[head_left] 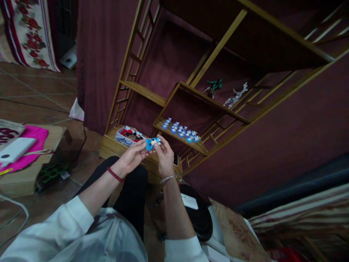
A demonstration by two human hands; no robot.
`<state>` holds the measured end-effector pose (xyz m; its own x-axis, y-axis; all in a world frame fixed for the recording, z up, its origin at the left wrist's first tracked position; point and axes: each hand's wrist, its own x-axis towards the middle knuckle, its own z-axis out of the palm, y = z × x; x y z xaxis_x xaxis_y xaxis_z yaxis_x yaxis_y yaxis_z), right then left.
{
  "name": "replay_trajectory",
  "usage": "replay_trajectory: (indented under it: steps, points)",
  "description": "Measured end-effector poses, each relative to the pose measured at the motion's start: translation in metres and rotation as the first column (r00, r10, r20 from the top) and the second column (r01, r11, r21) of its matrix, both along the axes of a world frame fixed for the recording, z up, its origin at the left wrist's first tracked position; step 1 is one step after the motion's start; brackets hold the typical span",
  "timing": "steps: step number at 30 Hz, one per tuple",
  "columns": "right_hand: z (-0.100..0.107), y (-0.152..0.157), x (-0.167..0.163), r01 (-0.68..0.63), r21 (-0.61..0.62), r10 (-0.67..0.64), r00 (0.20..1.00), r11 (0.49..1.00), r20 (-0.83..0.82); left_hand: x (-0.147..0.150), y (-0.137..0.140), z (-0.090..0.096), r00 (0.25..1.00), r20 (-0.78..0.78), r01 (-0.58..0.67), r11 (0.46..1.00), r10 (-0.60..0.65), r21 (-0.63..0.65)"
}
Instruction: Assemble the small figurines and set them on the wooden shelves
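Blue-and-white figurine [155, 142] being held up before the wooden shelf unit [143, 92] | round base pinched by left hand [132, 155] | body clasped by right hand [165, 156] | similar figurines [181, 131] seen grouped on the shelf beyond | red and black items seen inside open box [121, 139], lower left

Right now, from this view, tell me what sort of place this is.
Probably a room in a home, though a small shop is possible: an open wooden display shelf bears rows of small figurines, and a rose-patterned cloth is at upper left.
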<state>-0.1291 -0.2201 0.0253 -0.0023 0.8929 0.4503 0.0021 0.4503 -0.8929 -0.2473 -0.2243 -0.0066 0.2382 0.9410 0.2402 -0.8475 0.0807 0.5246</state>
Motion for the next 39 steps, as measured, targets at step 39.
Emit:
replay_trajectory:
  steps: [39]
  points:
    - [0.000,0.052,0.012,0.018,-0.076,0.012,0.924,0.997,0.382,0.002,0.035,-0.034,0.994,0.113,0.025,0.983,-0.005,-0.180]
